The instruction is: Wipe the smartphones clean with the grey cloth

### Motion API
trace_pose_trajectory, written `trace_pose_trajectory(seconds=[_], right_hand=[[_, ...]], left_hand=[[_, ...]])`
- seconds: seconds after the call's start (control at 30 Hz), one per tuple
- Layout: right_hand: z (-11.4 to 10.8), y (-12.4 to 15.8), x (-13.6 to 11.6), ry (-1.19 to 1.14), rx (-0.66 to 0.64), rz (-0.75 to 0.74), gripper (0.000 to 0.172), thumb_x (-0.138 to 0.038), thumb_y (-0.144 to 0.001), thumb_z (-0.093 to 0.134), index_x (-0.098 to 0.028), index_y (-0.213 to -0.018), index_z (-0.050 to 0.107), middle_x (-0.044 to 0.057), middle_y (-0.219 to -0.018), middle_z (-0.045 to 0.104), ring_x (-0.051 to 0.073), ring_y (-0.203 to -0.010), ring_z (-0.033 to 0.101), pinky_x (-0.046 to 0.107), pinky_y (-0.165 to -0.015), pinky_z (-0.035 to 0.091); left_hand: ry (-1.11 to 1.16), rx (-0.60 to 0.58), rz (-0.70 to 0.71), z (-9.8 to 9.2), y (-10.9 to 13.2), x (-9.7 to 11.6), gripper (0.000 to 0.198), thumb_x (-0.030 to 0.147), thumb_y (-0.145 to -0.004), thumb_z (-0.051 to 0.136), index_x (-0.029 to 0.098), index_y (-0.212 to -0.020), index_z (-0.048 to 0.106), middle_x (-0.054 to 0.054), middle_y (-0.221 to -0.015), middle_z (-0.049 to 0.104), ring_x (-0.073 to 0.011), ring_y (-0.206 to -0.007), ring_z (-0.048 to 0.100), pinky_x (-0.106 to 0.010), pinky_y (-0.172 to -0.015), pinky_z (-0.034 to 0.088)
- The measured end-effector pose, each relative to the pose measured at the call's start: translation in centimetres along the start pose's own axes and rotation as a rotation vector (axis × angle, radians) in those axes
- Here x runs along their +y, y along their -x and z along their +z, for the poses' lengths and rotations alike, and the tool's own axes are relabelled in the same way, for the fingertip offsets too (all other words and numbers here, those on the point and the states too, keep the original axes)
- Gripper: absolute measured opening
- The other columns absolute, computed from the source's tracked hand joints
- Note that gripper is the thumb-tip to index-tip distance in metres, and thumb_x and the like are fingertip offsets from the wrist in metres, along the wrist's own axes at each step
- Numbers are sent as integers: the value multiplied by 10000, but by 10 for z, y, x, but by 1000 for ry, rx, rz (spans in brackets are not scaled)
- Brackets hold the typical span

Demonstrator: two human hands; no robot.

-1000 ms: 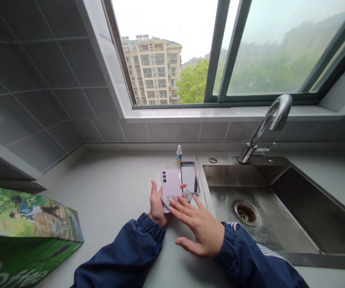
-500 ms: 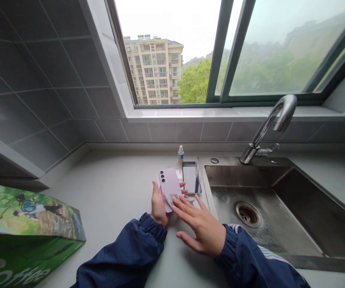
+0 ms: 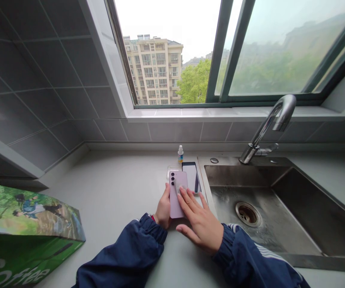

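Because the phone (image 3: 175,195) sits just beside the sink (image 3: 244,175), a slip is the first thing I'd watch for on this feed: the lilac back looks smooth, and if the grip loosens or the pressure from above pushes sideways, the phone could skid over the raised steel rim and drop into the basin. The dark device (image 3: 192,178) lying behind it is also at risk, since it lies right along that rim and a careless knock could send it the same way. The dropper bottle (image 3: 180,154) stands narrow and upright just behind, so a wide sweep of a wrist could tip it.

My left hand (image 3: 163,209) is closed around the phone's left edge, with the fingers passing out of sight behind it. My right hand (image 3: 199,226) stays open, its fingers spread, with the fingertips (image 3: 187,198) pressing on the phone's back and a small pale cloth (image 3: 179,187) pinched beneath them. The hands sit close together with the phone between them, held over the tabletop (image 3: 115,188), though I cannot tell whether it touches the surface. A clear plastic piece (image 3: 172,171) peeks out behind its top edge, and the green bag (image 3: 25,236) lies well off to the left
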State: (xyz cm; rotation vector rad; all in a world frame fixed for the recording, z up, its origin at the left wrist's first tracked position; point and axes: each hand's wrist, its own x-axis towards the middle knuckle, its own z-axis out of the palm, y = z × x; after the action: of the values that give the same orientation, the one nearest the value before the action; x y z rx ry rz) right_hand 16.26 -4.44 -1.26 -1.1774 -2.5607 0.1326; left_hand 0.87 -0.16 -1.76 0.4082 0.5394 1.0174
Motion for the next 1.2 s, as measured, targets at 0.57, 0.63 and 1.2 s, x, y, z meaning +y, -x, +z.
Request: trace_pose_trajectory(seconds=[0.57,0.63,1.2], right_hand=[[-2,-3,17,114,291,274,788,-553,-1013,313,-219,-1573,-130,137,-1646,103,375,-1519,58,724,-1103,226],[-2,-3,17,91,286,244,779,-558,-1014,301,-220,-1577,-118,129,-1648,99,372,-1521,40,720,-1107,227],[-7,-3,6,63,101,2,660,-488,-1019,365,-158,-1572,218,125,-1620,187,376,-1501,176,725,-1111,239]], left_hand=[[-320,-316,-192,0,5,-7,815,693,-945,225,124,-1499,409,-187,-1001,743,-230,-626,708,-403,-744,554],[-313,-317,-162,-2,5,-7,804,696,-941,251,149,-1516,384,-194,-1065,729,-214,-587,692,-390,-711,548],[-160,-302,8,12,8,-4,661,577,-983,339,120,-1424,522,-123,-1480,502,-251,-1447,352,-367,-1232,170]])
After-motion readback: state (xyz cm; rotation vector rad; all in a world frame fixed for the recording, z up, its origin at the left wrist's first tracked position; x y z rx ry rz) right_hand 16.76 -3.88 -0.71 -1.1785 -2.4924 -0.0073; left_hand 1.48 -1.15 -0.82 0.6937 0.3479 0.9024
